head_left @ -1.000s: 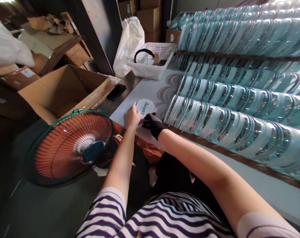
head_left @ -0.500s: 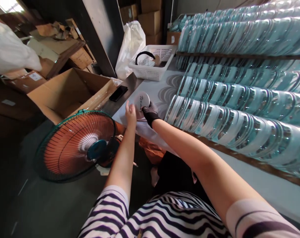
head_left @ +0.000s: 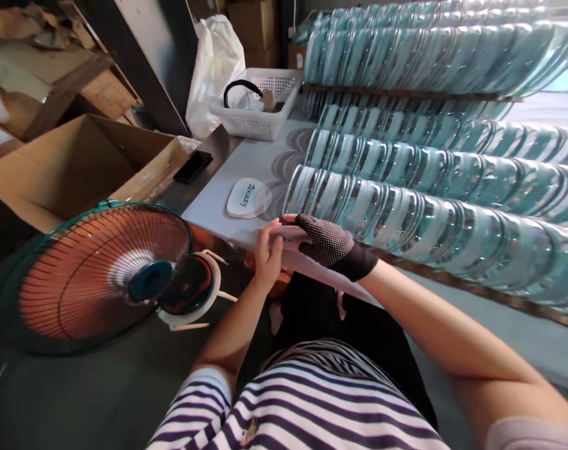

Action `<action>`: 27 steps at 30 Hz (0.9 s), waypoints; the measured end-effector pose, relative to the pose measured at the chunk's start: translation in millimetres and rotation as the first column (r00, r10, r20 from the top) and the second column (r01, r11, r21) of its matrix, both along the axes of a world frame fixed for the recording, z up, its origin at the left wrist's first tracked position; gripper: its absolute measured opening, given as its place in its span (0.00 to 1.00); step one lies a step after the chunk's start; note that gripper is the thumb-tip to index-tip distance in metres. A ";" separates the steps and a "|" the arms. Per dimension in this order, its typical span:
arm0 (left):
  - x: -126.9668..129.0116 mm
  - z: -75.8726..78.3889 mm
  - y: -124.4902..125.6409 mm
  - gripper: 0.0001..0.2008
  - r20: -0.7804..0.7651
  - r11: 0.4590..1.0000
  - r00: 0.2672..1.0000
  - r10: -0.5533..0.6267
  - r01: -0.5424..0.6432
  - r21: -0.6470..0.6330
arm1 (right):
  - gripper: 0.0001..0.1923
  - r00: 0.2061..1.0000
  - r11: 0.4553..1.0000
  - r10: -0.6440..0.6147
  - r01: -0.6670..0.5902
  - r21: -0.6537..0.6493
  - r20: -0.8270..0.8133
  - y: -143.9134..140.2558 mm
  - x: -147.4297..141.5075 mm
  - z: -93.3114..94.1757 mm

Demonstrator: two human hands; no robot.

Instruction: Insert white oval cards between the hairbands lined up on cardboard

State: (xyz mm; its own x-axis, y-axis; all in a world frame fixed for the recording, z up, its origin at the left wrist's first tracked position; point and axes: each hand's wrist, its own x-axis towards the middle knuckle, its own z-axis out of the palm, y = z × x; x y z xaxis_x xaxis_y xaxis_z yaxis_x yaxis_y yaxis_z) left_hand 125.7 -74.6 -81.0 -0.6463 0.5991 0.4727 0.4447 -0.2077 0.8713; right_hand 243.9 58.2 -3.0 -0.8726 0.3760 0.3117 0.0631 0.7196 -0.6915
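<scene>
The left hand, bare, and the right hand, in a black dotted knit glove, meet at the near edge of the pale grey surface. Both are closed on a thin, pale pink-white flat piece, held edge-on between them so that its shape cannot be told. Just beyond the left hand, a white rounded plastic disc with dark lettering lies flat on the surface, apart from both hands. Right of the right hand, and just beside it, begin long rows of overlapping clear, teal-tinted curved pieces. Farther beyond the hands are a black phone and a white perforated plastic basket. Left of the left hand, and lower, stands an orange-bladed fan with a green wire guard.
</scene>
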 end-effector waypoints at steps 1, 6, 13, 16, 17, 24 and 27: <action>5.5 -0.9 2.7 0.21 0.005 1.000 1.000 0.015 -0.015 0.002 | 0.30 0.999 0.999 -0.008 0.009 0.035 -0.036 -1.9 2.1 -4.4; 5.4 -7.2 11.0 0.18 -0.153 0.995 0.984 0.090 -0.085 0.042 | 0.26 0.988 0.945 -0.144 0.120 0.305 0.057 -21.4 7.1 -4.4; 9.3 -12.8 2.4 0.27 -0.080 0.990 0.987 0.136 -0.133 0.039 | 0.19 0.953 0.974 -0.178 0.135 0.183 0.246 -23.4 12.8 7.4; 36.3 -0.3 3.0 0.31 0.263 0.997 0.965 0.015 -0.034 0.067 | 0.17 0.942 0.942 -0.329 0.323 -0.091 -0.063 -23.3 31.1 7.0; 48.6 5.2 4.0 0.27 0.375 0.996 0.925 -0.059 0.027 0.089 | 0.16 0.903 0.906 -0.405 0.376 -0.192 -0.143 -25.7 39.3 6.2; 116.6 25.8 14.3 0.14 0.817 0.940 0.468 -0.338 0.221 0.262 | 0.28 0.898 0.908 -0.311 0.185 -0.375 -0.311 -27.6 123.5 23.5; 137.3 22.3 17.9 0.10 0.925 0.789 0.072 -0.373 0.550 0.275 | 0.26 0.943 0.931 -0.069 -0.057 -0.362 -0.326 -7.4 162.0 45.2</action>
State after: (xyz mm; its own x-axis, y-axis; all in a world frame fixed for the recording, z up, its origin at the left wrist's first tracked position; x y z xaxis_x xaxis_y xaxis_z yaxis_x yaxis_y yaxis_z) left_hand 263.0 -56.8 -58.7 -0.1107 0.9446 -0.3091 -0.8073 0.0960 0.5822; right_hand 405.9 50.8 42.3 -0.7418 0.5219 0.4210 -0.2089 0.4167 -0.8847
